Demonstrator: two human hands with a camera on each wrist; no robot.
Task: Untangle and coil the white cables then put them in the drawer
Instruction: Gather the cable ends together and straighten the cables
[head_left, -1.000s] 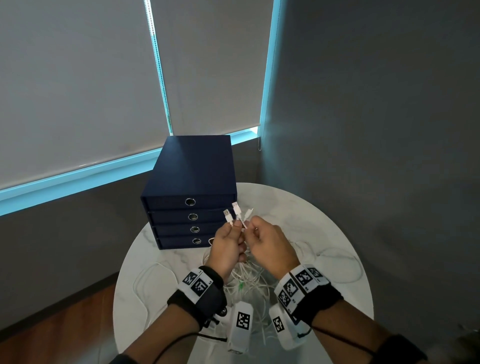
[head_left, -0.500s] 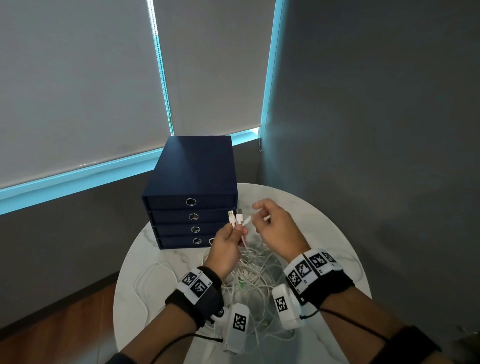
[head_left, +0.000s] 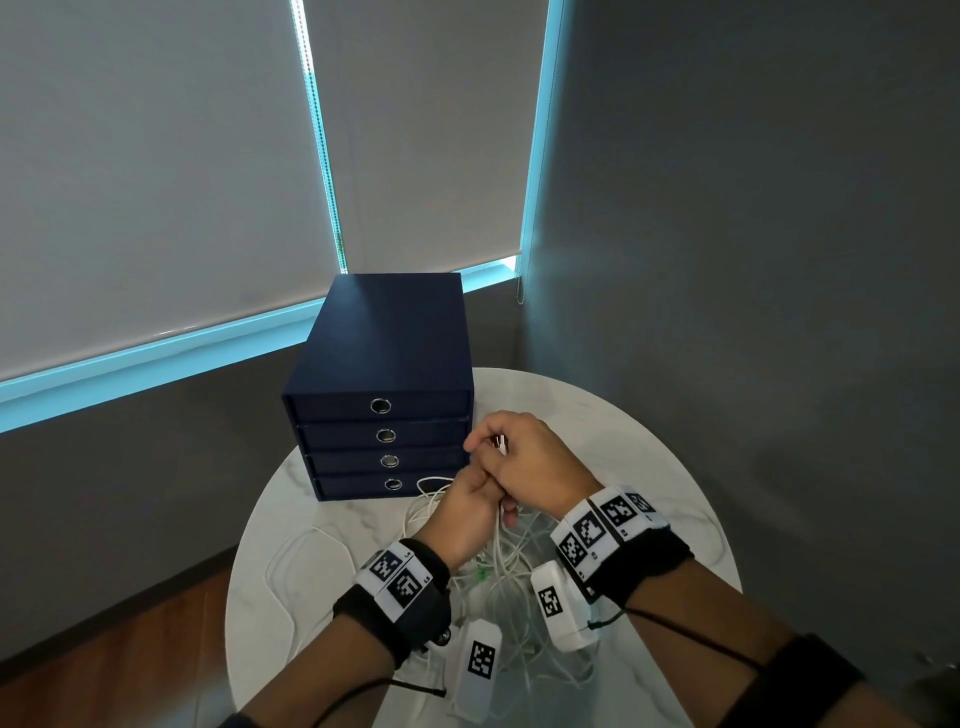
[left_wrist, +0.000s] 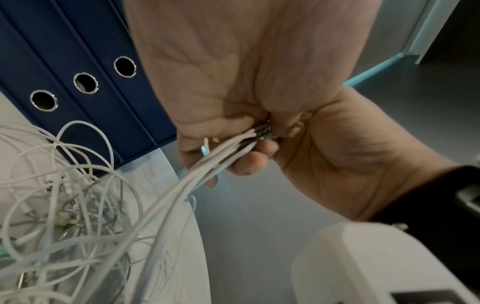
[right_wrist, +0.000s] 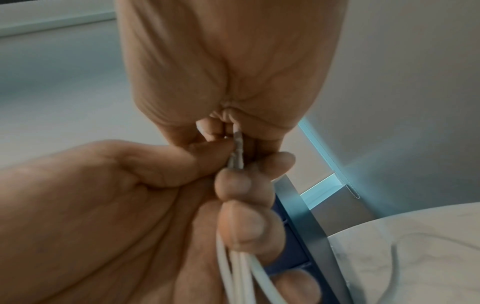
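Observation:
A tangle of white cables (head_left: 506, 558) lies on the round marble table (head_left: 639, 447); the left wrist view shows the same tangle (left_wrist: 64, 205). My left hand (head_left: 470, 499) grips a bundle of several cable strands (left_wrist: 221, 162) that rise from the pile. Directly above it, my right hand (head_left: 511, 457) is curled round the plug ends (right_wrist: 237, 152) of those strands, and one metal plug tip (head_left: 500, 442) peeks out. The two hands touch. The navy drawer unit (head_left: 384, 415) stands just behind them with all its drawers closed.
Loose cable loops (head_left: 291, 566) spread across the left part of the table and one strand (head_left: 722, 530) lies near its right edge. A grey wall is close on the right, window blinds are behind, and wooden floor (head_left: 104, 665) is below left.
My right hand swung back from the right and closed over the plug ends that stuck up from my left hand. The plugs are now mostly hidden. Both hands sit slightly lower and closer together.

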